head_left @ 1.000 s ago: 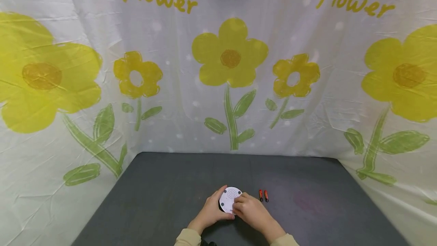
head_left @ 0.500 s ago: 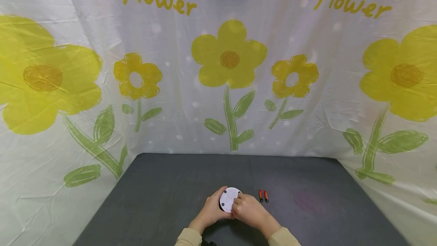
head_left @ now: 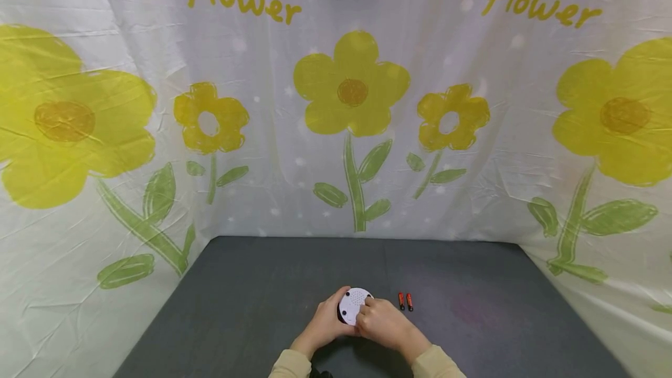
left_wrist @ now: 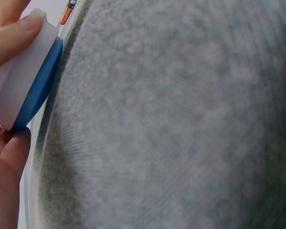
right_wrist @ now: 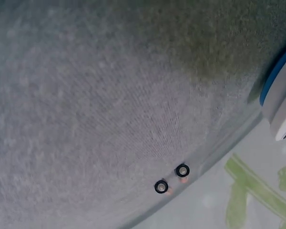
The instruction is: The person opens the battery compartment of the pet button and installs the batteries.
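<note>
A round white device (head_left: pixel 350 306), with small holes and dark round feet on its upturned face, is held between the two hands. Its blue side (left_wrist: pixel 40 81) shows in the left wrist view, and part of the device (right_wrist: pixel 282 102) shows at the right edge of the right wrist view. My left hand (head_left: pixel 322 325) grips the device from the left, fingers at the far edge and thumb at the near edge. With fingers curled, my right hand (head_left: pixel 385 324) holds the device's right side and covers part of its face. The right fingertips are hidden in the head view.
Two red and black batteries (head_left: pixel 405 301) lie side by side on the dark grey table (head_left: pixel 283 273), to the right of the hands. A white curtain (head_left: pixel 273 133) with yellow flowers hangs behind and beside the table.
The right hand's fingers have curled in closer over the device's face. The device has tilted slightly in the left hand. The batteries have stayed in place.
</note>
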`<state>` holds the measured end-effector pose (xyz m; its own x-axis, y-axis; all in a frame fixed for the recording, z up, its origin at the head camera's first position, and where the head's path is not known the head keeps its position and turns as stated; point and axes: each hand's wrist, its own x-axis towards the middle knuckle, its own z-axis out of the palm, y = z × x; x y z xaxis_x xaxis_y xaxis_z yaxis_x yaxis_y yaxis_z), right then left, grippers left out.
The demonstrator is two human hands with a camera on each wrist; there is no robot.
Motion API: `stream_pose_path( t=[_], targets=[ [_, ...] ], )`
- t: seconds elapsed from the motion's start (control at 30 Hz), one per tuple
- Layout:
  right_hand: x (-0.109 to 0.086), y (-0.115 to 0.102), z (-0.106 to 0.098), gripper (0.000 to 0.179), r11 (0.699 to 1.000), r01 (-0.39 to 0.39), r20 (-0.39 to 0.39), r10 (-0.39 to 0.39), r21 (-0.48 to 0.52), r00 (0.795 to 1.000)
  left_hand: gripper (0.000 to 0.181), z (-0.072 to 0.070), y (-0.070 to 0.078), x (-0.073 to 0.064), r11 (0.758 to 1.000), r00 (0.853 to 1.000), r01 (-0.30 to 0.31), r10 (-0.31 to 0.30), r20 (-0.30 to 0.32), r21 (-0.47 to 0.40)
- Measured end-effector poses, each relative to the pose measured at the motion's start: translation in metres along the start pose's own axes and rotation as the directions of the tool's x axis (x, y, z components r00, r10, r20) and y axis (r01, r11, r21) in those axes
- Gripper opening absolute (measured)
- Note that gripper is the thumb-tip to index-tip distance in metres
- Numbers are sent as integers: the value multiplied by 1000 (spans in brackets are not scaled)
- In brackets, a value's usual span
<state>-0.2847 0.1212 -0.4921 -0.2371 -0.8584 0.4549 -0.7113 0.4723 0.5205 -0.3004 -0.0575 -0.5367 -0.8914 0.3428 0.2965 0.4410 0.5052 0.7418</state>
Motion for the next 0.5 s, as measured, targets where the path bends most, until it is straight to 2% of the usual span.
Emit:
stream_pose_path(
  t=[0.17,0.33,0.5],
  targets=[
    [1,2,0,20,1000,-1,4,1,18,1000,95,0,-1,0,1000,1000,-5,5,-6,10],
    [-2,3,-1,20,990,-63,-15,65,126,998,97,1,-1,-2,1000,1000,-4,4,-11,-3],
    [-8,1,-2,12,942,-167,0,175,292,985,101,0,-2,-3,1000,1000,16,-16,6,-24]
  ],
)
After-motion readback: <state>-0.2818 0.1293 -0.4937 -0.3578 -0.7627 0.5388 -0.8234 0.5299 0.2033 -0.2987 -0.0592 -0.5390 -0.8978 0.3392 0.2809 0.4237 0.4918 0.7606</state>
